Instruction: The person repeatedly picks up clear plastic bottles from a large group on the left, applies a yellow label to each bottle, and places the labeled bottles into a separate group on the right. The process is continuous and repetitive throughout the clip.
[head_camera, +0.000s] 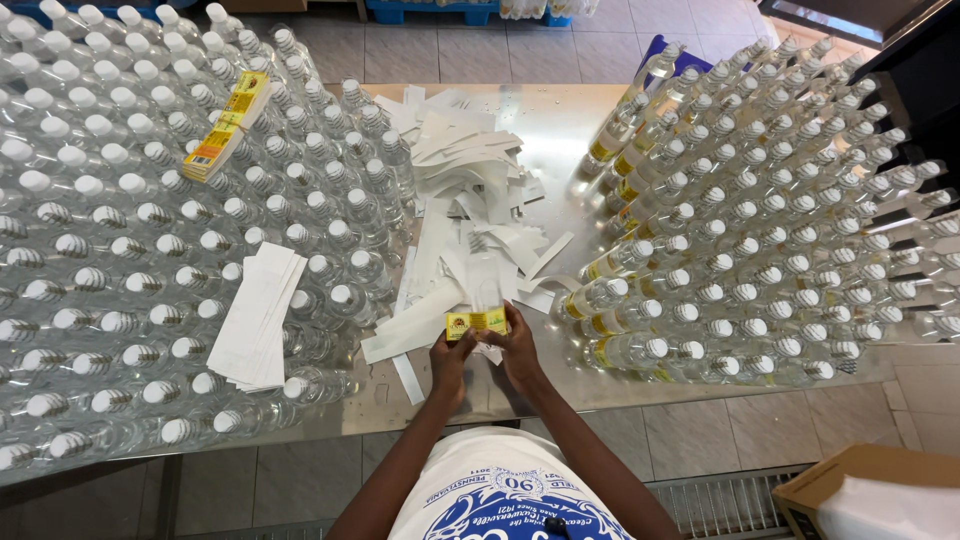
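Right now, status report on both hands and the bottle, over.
Left hand and right hand both grip a clear bottle with a yellow label. White backing strips piled behind. Unlabelled bottles left, labelled bottles right.

The left hand (450, 352) and right hand (517, 345) hold a clear plastic bottle (482, 292) with a yellow label (476, 322) between them, fingers closed on its lower part, above the metal worktop (560, 125). Behind it lies a heap of white backing strips (462, 190). Unlabelled capped bottles (120, 250) fill the left side, bearing a yellow label stack (228, 125) and white sheets (258, 315). Labelled bottles (760, 210) fill the right. A cardboard box (868, 490) sits at the lower right.
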